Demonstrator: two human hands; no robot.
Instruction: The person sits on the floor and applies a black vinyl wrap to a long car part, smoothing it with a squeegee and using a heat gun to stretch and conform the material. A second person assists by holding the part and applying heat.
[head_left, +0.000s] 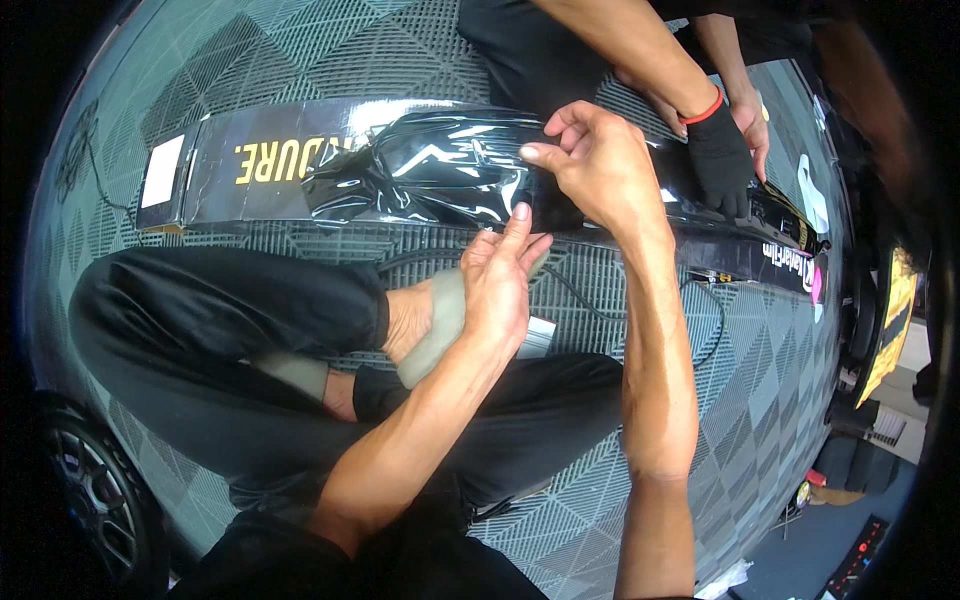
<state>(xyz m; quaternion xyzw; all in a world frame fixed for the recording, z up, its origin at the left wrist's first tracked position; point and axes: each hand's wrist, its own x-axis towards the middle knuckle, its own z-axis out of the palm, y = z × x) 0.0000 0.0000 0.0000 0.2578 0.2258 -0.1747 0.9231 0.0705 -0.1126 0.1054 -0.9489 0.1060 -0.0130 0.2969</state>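
The person sat cross-legged on a grey tiled floor (pixel 300 60) with a long dark box (pixel 250 165) lying across in front of the knees and a sheet of glossy black film (pixel 440 165) spread crumpled over its middle. The right hand (pixel 600 165) lay on the film near its right end, fingers bent and thumb out, pinching or pressing the sheet against the box; from this angle I could not tell whether it truly gripped an edge. The left hand (pixel 500 280) was just below it, palm turned inward and fingers extended upward, its fingertips touching the lower edge of the film rather than closed round anything. Across the box, another person's gloved hand (pixel 722 160), with a red band at the wrist, pressed down on the film's far right part. A thin black cable (pixel 700 320) looped over the floor by the right forearm, and a car wheel (pixel 95 490) showed at the lower left. Judging by the heavy creases, the film seemed only partly handled: it was out and laid over the box, but not yet flat or smoothed, so most of the straightening appeared to be left
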